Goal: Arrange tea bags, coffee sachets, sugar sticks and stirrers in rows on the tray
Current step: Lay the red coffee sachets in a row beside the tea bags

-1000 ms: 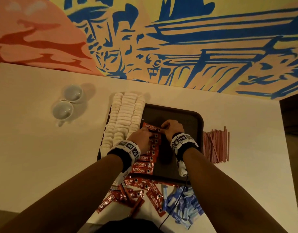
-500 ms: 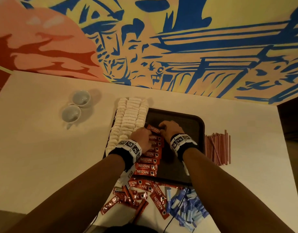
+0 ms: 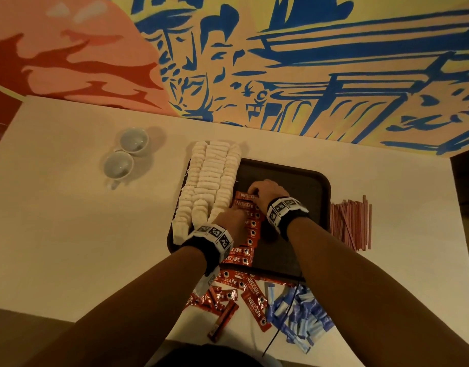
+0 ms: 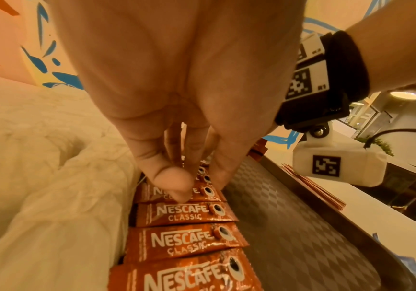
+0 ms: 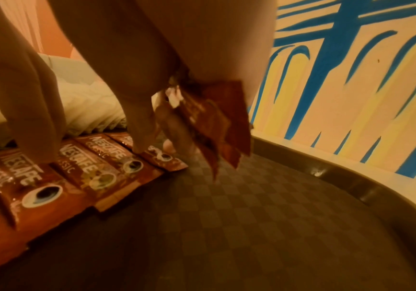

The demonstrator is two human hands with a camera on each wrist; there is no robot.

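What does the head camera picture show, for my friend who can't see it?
Two hands, left and right, line up red coffee sachets on a dark tray beside white tea bags. More sachets, blue sugar sticks, stirrers and two cups lie around it.

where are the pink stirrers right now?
Head view: the bundle of thin pink stirrers lies on the white table, just off the right edge of the dark tray.
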